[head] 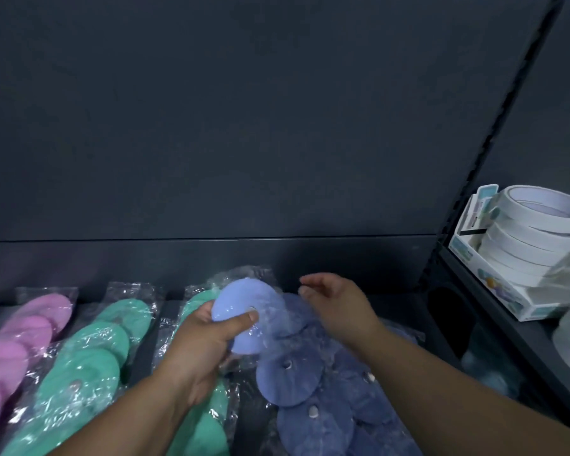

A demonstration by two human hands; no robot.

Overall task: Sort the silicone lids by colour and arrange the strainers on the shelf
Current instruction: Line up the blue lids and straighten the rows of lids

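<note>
- The left hand [201, 353] is gripping a light blue lid [241, 296] in its clear wrapper. The thumb is pressing across the near face beside the centre hole, and the other fingers are curling behind it.
- The lid is being held tilted up, with its face toward the camera. It is hanging above the back part of the shelf [405, 311], over the seam between the nearer green row [211, 422] and the blue pile [290, 376].
- The blue pile is lying just to the right of and below the held lid, running front to back along the shelf. So the lid's matching colour is sitting on the thumb side of the left hand, a short drop away.
- The right hand [339, 311] is hovering with its fingers [315, 281] loosely spread, holding nothing. It is over the back end of the blue pile, just beside the lid but apart from it.
- The right hand is nearer the pile, so it seems to be getting ready to receive the lid or steady the stack. Only a small rightward, downward move looks needed.
- The other green row [89, 353] and the pink row [17, 343] are lying well to the left, in the wrong direction for this lid.
- No strainers are showing.
</note>
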